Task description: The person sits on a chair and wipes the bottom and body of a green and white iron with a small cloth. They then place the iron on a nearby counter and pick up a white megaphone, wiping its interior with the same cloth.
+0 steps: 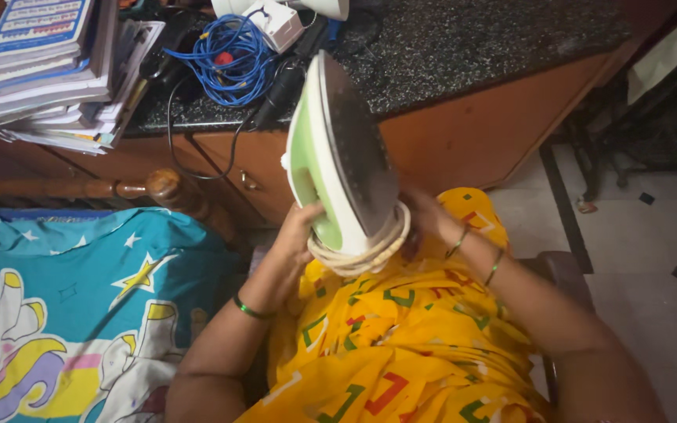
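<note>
Head view, the only 1 here: an iron (338,157), green and white, stands nearly upright in front of the person, nose up and tilted a little to the left, soleplate turned to the right. Its long axis runs from the heel, low over the lap, up toward the dark stone counter (479,47). A pale cord (362,254) is wound in several loops around the heel.

Both hands meet the iron at that lower end, 1 on each side. The left hand (299,227) is on the green side, fingers curled closed against the body just above the coil, so it grips the iron. The right hand (421,215) lies on the soleplate side, touching the heel and the cord loops; the iron hides most of its fingers, so whether it clasps or only steadies cannot be told. Neither hand is clearly nearer: both are in contact, with the iron's bulk rising up and away from them.

The iron is held above yellow patterned cloth (401,345) across the person's lap, apart from the counter behind it. On that counter, well to the left of the iron's nose, lie a coil of blue cable (233,66) and a stack of books (41,63). A bed sheet (72,313) printed with stars lies at the left, beside the left arm.
</note>
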